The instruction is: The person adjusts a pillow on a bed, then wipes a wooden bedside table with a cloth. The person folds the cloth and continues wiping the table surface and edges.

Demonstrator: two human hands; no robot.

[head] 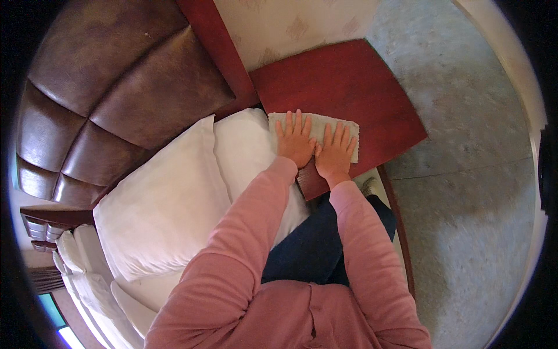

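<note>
A pale, folded cloth point(319, 124) lies on the reddish-brown wooden top of a bedside table point(333, 83), along the side nearest the bed. My left hand point(296, 141) presses flat on the cloth's left part, palm down with fingers spread. Beside it, my right hand point(335, 152) rests flat on the right part, its fingers also apart. The two thumbs meet or nearly meet between the hands. Neither hand grips the cloth; parts of it are hidden beneath them.
White pillows point(170, 196) lie on the bed to the left, against a brown padded headboard point(174, 83) with a red wooden frame. Patterned wall point(301, 26) stands behind the table. Grey-blue floor point(462, 144) stretches to the right. A second bed point(93, 288) is at far left.
</note>
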